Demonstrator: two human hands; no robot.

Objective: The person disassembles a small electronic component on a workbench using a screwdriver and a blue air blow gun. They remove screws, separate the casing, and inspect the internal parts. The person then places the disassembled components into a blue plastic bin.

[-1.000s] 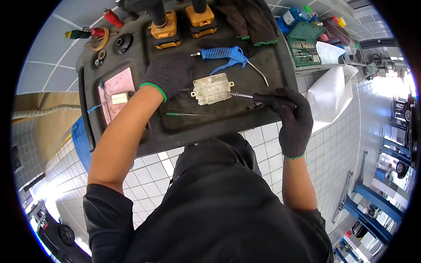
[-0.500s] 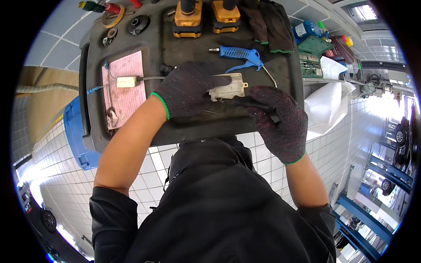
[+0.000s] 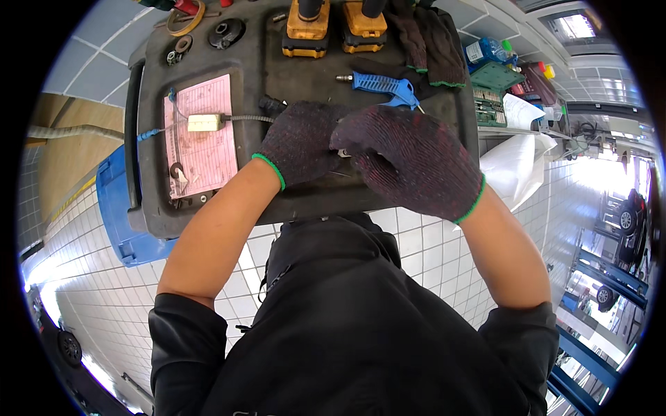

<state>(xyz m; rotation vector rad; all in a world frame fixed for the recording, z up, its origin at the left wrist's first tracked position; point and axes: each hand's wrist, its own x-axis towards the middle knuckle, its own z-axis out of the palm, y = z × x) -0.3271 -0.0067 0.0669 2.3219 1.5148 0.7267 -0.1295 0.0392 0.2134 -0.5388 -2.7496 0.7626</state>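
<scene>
Both my hands wear dark knit gloves with green cuffs and meet over the black cart top (image 3: 291, 83). My left hand (image 3: 302, 142) is closed around a flat, pale rectangular case (image 3: 343, 152), of which only a small edge shows between the gloves. My right hand (image 3: 409, 156) lies over the case with its fingers curled in, hiding most of it; what these fingers hold, if anything, is out of sight. Left of my left glove, a cream connector block (image 3: 205, 123) on a ribbed cable rests on a pink printed sheet (image 3: 208, 159).
Beyond my hands lie a blue air blow gun (image 3: 385, 87), two yellow-and-black power tools (image 3: 306, 31) (image 3: 364, 29) and spare dark gloves (image 3: 440, 52). A black round part (image 3: 227, 33) sits at the far left. A green socket case (image 3: 489, 104) stands right of the cart, a blue bin (image 3: 121, 208) left.
My right hand has moved left and up onto the pale case, covering it and part of the blow gun. My left hand has shifted slightly right, still around the case.
</scene>
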